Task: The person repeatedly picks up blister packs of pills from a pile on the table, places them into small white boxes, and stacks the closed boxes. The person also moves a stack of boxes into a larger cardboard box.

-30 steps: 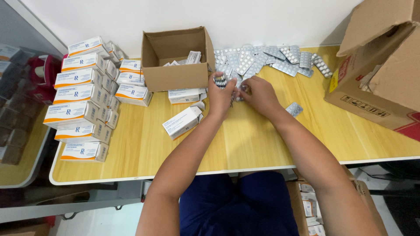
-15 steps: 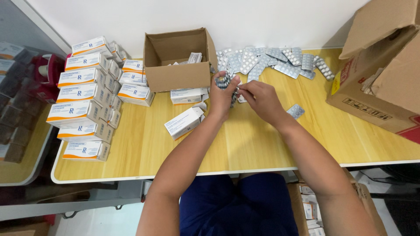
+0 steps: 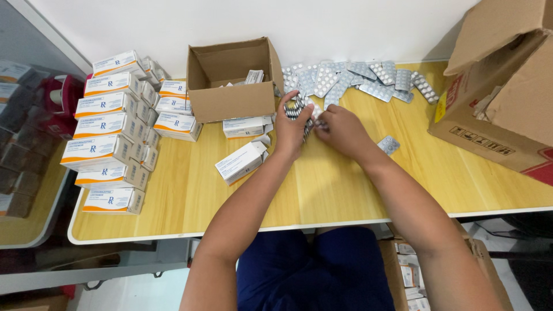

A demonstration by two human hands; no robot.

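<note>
Fingers [image 3: 300, 109] of left hand [image 3: 291, 128]: curled shut around a stack of blister strips [image 3: 296, 110], thumb on far side, stack edge-on and upright above the table [image 3: 322, 184]. Fingers of right hand [image 3: 341, 129]: bent and pinched at the right end of the same stack, tips hidden behind the hand; exact hold cannot be told. Both hands touching, at table centre, just near of the loose pile.

Blister pile [image 3: 351, 80]: silver strips spread flat, overlapping, far centre to far right, against the wall.
Single strip [image 3: 389, 144]: flat on table, just right of right hand, apart from pile.
Small carton [image 3: 231, 78]: brown cardboard, flaps up, open top, far left of hands; a few white packs inside.
White box [image 3: 242, 162]: lying tilted, just left of left forearm.
White boxes [image 3: 245, 126]: two or so, flat, touching near wall of small carton.
Box stacks [image 3: 109, 132]: white with orange and blue bands, several rows, left end of table.
Large carton [image 3: 501, 98]: brown, open, tilted, right edge of table.
Forearms: bare, reaching from near edge.
</note>
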